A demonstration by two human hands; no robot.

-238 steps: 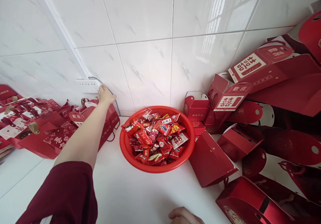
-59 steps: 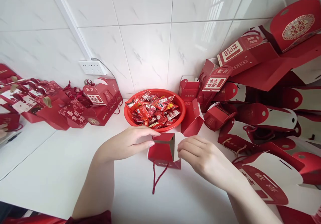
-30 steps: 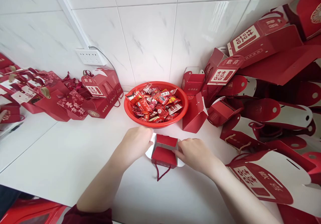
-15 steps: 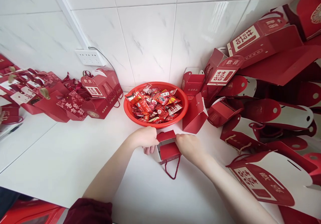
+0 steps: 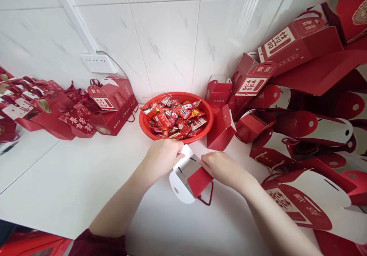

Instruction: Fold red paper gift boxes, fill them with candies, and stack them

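A small red gift box (image 5: 200, 181) with a white inside stands on the white table in front of me, its top flaps spread apart. My left hand (image 5: 165, 155) pinches the raised white flap at its far left. On the right edge, my right hand (image 5: 222, 167) has its fingers closed over the box's side. A dark red cord handle (image 5: 211, 194) hangs from the near right side. Just beyond my hands sits a red plastic basket (image 5: 211, 119) filled with wrapped sweets (image 5: 174, 118).
Many red gift boxes (image 5: 289, 126) are piled along the right side. More red boxes (image 5: 110, 95) and bags stand at the left by the tiled wall. A white power socket (image 5: 99, 63) with a cable is on the wall. A red box (image 5: 220, 129) touches the basket's right.
The box's top has been opened: a white side flap now folds out to the left and the inside shows. My left hand has moved slightly up with the far flap.
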